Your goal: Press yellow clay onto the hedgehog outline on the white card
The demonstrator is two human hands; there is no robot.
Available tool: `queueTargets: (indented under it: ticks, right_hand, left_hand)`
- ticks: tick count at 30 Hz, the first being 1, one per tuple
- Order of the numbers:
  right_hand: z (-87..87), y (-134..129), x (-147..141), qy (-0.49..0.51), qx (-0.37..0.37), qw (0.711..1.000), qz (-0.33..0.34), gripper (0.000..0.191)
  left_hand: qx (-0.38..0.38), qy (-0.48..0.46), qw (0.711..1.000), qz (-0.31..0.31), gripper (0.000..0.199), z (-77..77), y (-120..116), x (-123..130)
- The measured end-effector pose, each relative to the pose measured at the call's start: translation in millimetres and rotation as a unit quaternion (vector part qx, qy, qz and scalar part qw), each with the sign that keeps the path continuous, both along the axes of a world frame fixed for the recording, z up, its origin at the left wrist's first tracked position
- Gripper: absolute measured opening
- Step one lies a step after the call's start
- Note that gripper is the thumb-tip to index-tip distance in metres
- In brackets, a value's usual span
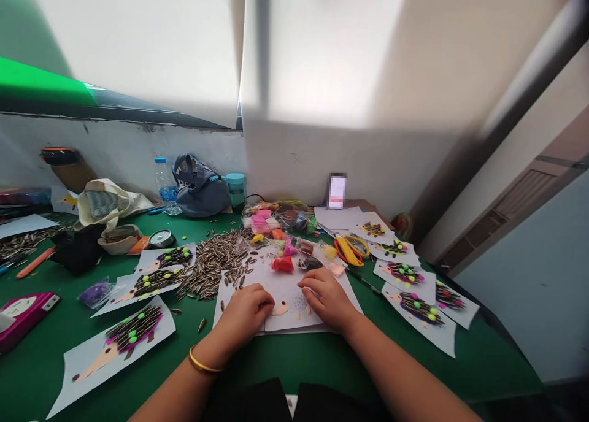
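White paper [289,253] lies in front of me. On it is a hedgehog figure [280,308] with a peach face, a dark nose and a grey dotted body. My left hand [248,311] rests at the paper's left, its fingers curled together by the face; anything inside them is hidden. Over the right side of the body, my right hand [326,296] is bent with thumb and fingers apart, and no object shows between them. Small bags of coloured clay, among them a red one [282,264], lie above the hands. A pile of striped sunflower seeds [214,262] spreads to the left.
Finished-looking hedgehog pictures lie left [133,336] and right [418,314] on the green table [193,379]. Yellow-handled scissors [347,250] and a dark pen [365,283] are at the right. Behind stand a water bottle [166,189], a blue-grey bag [202,195] and a phone [337,192].
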State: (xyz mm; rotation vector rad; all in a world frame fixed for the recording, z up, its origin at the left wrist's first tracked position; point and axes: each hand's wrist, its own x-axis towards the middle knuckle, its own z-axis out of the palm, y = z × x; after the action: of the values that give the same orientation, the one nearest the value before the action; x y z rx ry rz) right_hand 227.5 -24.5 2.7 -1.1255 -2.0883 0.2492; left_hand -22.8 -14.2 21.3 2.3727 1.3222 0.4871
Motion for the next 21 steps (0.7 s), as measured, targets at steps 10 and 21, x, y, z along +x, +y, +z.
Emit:
queueTargets:
  ticks: [10, 21]
  right_hand:
    - [1.5, -1.3, -0.7, 0.012, -0.013, 1.000, 0.006, 0.021]
    - [2.2, -1.2, -0.2, 0.014, -0.018, 1.000, 0.007, 0.020]
  left_hand:
    - [-0.016, 0.038, 0.999, -0.034, 0.020, -1.5, 3.4, -1.8]
    - [-0.007, 0.034, 0.999, -0.025, 0.019, -0.8, 1.3, -0.5]
